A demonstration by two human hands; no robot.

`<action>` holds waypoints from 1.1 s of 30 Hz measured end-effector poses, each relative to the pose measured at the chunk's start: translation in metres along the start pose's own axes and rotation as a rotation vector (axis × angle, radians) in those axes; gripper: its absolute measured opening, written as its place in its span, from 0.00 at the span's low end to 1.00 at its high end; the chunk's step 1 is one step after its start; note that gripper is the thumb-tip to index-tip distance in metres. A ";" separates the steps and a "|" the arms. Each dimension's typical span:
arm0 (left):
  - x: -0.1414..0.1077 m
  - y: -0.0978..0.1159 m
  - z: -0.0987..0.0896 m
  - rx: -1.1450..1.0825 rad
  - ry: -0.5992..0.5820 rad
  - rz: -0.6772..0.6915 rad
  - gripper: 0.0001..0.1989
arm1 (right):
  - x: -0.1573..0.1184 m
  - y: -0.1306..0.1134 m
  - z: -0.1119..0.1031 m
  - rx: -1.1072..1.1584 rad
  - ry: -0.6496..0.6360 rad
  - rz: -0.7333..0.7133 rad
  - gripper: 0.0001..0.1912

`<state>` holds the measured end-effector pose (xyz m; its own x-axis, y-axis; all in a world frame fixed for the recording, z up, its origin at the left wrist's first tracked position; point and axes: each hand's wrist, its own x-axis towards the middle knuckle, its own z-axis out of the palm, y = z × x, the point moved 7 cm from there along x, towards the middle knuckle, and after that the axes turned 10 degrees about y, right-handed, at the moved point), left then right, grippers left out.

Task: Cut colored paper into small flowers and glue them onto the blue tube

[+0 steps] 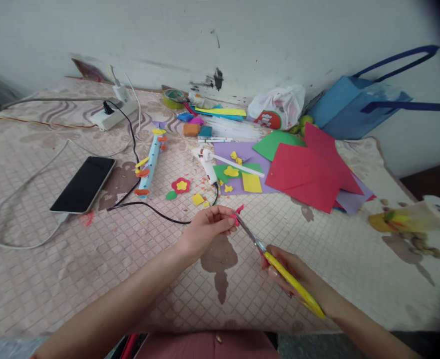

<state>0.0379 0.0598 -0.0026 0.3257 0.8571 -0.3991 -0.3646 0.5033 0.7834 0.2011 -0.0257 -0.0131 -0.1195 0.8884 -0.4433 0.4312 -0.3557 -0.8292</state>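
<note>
Between the fingertips of my left hand (213, 224) is a small red craft-foam piece (239, 209). My right hand (285, 269) is closed around yellow-handled scissors (257, 242), whose blade tips meet the red piece at the left fingertips. Whether the blades are fully together is hard to see. Beyond my left hand lie a red flower with a yellow centre (181, 185), a green leaf shape (171, 195) and a yellow square (198, 199). A white glue gun (207, 164) with a long glue stick rests behind them.
A phone (83, 184) on a cable lies left, near a decorated light-blue strip (152, 159). Black cord runs from a power strip (113, 114) toward the glue gun. Red sheets (306, 174) cover purple ones on the right. Behind stand a blue bag (349, 107) and a white plastic bag (280, 107).
</note>
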 end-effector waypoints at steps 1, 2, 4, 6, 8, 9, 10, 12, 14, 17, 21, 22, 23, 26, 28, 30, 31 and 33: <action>0.000 0.000 0.000 -0.002 0.001 0.000 0.09 | 0.000 -0.003 0.000 0.002 0.003 -0.001 0.04; 0.000 0.000 0.000 -0.004 0.002 -0.003 0.09 | 0.000 -0.006 0.000 -0.003 0.007 -0.001 0.04; 0.000 0.000 0.000 -0.004 0.008 -0.012 0.10 | -0.002 -0.012 0.001 -0.026 0.011 0.002 0.04; 0.000 -0.001 0.000 -0.005 0.010 -0.015 0.10 | -0.003 -0.017 0.002 -0.042 0.014 -0.005 0.06; 0.000 0.000 0.001 -0.005 0.007 -0.010 0.10 | -0.003 -0.019 0.003 -0.038 0.012 -0.016 0.07; 0.000 0.000 0.001 -0.005 0.004 -0.008 0.10 | -0.003 -0.020 0.003 -0.032 0.009 -0.020 0.07; 0.001 -0.001 0.001 -0.004 -0.001 -0.008 0.10 | -0.003 -0.020 0.003 -0.028 0.009 -0.023 0.07; 0.001 -0.001 0.001 -0.006 -0.007 -0.010 0.09 | -0.004 -0.019 0.003 -0.030 0.008 -0.019 0.07; 0.002 -0.001 0.001 -0.011 -0.010 -0.008 0.09 | -0.004 -0.017 0.003 -0.036 0.005 -0.007 0.06; 0.002 -0.002 0.002 -0.021 -0.014 -0.004 0.08 | -0.003 -0.014 0.002 -0.050 0.003 0.004 0.05; 0.002 -0.003 0.002 -0.023 -0.014 -0.015 0.07 | -0.001 -0.013 0.003 -0.046 0.009 -0.001 0.06; 0.002 -0.003 0.002 -0.020 -0.014 -0.019 0.07 | -0.002 -0.014 0.004 -0.043 0.013 -0.003 0.06; 0.002 -0.003 0.002 -0.017 -0.013 -0.021 0.07 | -0.002 -0.014 0.004 -0.040 0.018 -0.004 0.06; 0.004 -0.003 0.001 -0.013 -0.015 -0.018 0.08 | -0.002 -0.013 0.003 -0.044 0.045 0.001 0.07; 0.005 -0.003 -0.001 -0.007 -0.009 -0.015 0.09 | 0.000 -0.012 -0.002 -0.075 0.080 -0.027 0.06; 0.005 -0.003 -0.003 -0.001 0.000 -0.016 0.10 | 0.002 -0.011 -0.010 -0.127 0.140 -0.078 0.06; 0.005 -0.003 -0.004 0.002 0.005 -0.015 0.10 | 0.003 -0.010 -0.013 -0.150 0.170 -0.099 0.06; 0.004 -0.003 -0.005 0.017 0.015 -0.009 0.09 | 0.005 -0.010 -0.018 -0.173 0.212 -0.119 0.07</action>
<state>0.0357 0.0625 -0.0092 0.3156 0.8543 -0.4129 -0.3467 0.5089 0.7879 0.2124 -0.0128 -0.0005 0.0028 0.9682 -0.2503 0.5731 -0.2067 -0.7930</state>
